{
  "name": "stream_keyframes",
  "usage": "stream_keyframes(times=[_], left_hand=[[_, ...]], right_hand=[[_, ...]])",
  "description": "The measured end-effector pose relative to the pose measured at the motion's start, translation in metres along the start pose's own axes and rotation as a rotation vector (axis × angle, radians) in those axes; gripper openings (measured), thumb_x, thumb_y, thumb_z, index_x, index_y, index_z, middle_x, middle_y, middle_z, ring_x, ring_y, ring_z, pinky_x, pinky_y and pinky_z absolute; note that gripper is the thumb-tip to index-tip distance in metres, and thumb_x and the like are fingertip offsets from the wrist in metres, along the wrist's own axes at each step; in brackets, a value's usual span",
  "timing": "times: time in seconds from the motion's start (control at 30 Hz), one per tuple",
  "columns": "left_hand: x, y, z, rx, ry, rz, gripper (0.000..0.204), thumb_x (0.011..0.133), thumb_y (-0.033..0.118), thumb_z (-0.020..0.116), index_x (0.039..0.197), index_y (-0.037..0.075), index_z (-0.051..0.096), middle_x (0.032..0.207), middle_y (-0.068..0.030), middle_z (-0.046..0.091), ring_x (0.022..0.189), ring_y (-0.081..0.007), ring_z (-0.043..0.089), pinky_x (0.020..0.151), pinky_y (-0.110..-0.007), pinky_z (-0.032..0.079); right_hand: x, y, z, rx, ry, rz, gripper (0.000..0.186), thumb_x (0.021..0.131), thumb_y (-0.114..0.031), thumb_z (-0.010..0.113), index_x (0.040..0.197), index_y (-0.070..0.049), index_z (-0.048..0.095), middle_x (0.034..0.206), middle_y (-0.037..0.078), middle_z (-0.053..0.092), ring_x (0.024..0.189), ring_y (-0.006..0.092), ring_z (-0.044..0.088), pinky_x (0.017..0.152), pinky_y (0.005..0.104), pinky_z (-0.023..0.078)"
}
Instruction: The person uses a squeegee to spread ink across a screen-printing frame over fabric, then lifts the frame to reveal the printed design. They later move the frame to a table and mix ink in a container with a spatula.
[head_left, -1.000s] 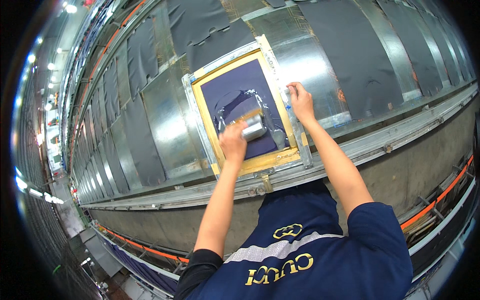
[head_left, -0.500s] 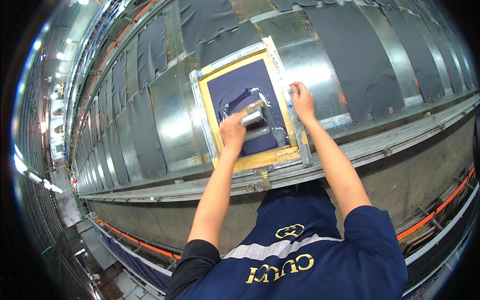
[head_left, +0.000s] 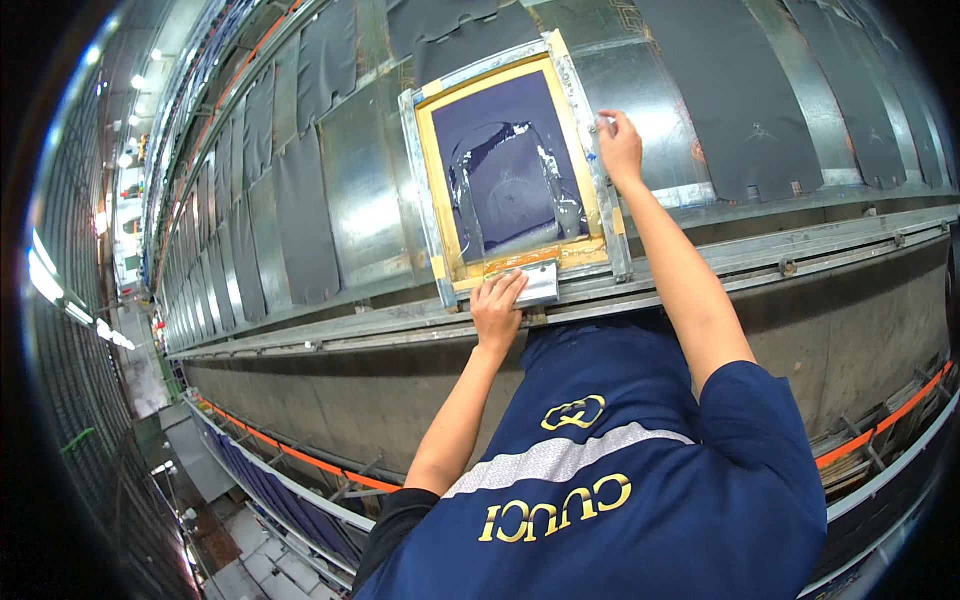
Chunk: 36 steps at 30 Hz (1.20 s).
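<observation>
A screen-printing frame (head_left: pixel 590 150) with metal rails and a yellow taped border lies on the long metal table. Wet, dark ink marks its purple-blue mesh (head_left: pixel 497 120), with glossy streaks in an arch shape. My left hand (head_left: pixel 497 308) is closed on a squeegee (head_left: pixel 540 284) with a metal grip, and its orange-brown blade is at the frame's near border. At the right rail, my right hand (head_left: pixel 621 150) has its fingers curled with the fingertips at the rail's edge. The squeegee's far side is partly hidden by my left fingers.
Dark grey sheets (head_left: pixel 720 100) lie in rows over the metal table (head_left: pixel 365 200), left and right of the frame. A metal rail (head_left: pixel 800 262) runs along the table's near edge. Below it stands a concrete-like side wall (head_left: pixel 820 320), with an orange strip (head_left: pixel 290 448) lower down.
My left hand has pulled the squeegee from the middle of the mesh to the near border. My right hand stays by the right rail. The whole view has shifted slightly.
</observation>
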<state>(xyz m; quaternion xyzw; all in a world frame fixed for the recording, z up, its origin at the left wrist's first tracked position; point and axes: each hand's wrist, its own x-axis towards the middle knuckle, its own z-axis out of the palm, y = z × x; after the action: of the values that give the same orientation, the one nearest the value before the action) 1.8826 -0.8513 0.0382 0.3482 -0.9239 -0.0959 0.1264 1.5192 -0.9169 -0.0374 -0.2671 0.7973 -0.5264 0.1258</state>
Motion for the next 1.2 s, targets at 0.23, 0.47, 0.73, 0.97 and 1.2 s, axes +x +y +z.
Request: stream_keyframes(times=[0.23,0.47,0.73,0.97,1.2], left_hand=[[-0.009,-0.008,-0.036,-0.102,0.076,-0.082,0.04,0.074,-0.002,0.073,0.11,0.015,0.079,0.116,-0.0035,0.078,0.106,-0.0273,0.071,0.087,-0.039,0.05],[0.061,-0.005,-0.023,-1.493,0.584,-1.131,0.017,0.09,0.008,0.078,0.103,0.001,0.07,0.1,-0.0084,0.074,0.09,-0.0183,0.071,0.077,-0.033,0.056],[0.063,0.016,-0.006,-1.727,0.411,-1.284,0.038,0.099,0.039,0.074,0.122,0.01,0.066,0.106,0.0,0.069,0.097,-0.0152,0.065,0.079,-0.036,0.049],[0.054,0.002,-0.065,-0.295,0.128,-0.343,0.072,0.077,0.008,0.084,0.144,0.014,0.059,0.161,-0.0133,0.046,0.144,-0.0359,0.046,0.105,-0.045,0.05],[0.096,-0.036,-0.07,-0.227,-0.195,-0.257,0.028,0.079,0.013,0.075,0.106,0.009,0.075,0.094,-0.0148,0.076,0.088,-0.0368,0.073,0.077,-0.045,0.058]], right_hand=[[-0.086,-0.042,-0.078,0.041,0.033,-0.208,0.019,0.096,-0.01,0.066,0.115,-0.009,0.072,0.094,0.009,0.062,0.09,0.0275,0.059,0.087,0.0407,0.047],[-0.163,-0.119,-0.055,0.008,-0.597,-0.929,0.039,0.08,-0.017,0.081,0.117,-0.014,0.07,0.112,0.005,0.067,0.108,0.0238,0.063,0.094,0.0424,0.044],[-0.158,-0.12,-0.025,-0.121,-0.579,-1.04,0.052,0.074,-0.022,0.078,0.124,-0.014,0.066,0.114,0.002,0.067,0.11,0.0205,0.062,0.095,0.0417,0.042],[-0.125,-0.12,-0.05,-0.088,-0.726,-1.002,0.048,0.071,-0.019,0.081,0.118,-0.018,0.07,0.113,-0.004,0.07,0.11,0.0179,0.06,0.095,0.0399,0.041],[-0.1,-0.133,-0.056,-0.004,-0.671,-0.846,0.053,0.081,-0.031,0.084,0.129,-0.015,0.068,0.117,0.003,0.07,0.116,0.0227,0.06,0.097,0.0417,0.042]])
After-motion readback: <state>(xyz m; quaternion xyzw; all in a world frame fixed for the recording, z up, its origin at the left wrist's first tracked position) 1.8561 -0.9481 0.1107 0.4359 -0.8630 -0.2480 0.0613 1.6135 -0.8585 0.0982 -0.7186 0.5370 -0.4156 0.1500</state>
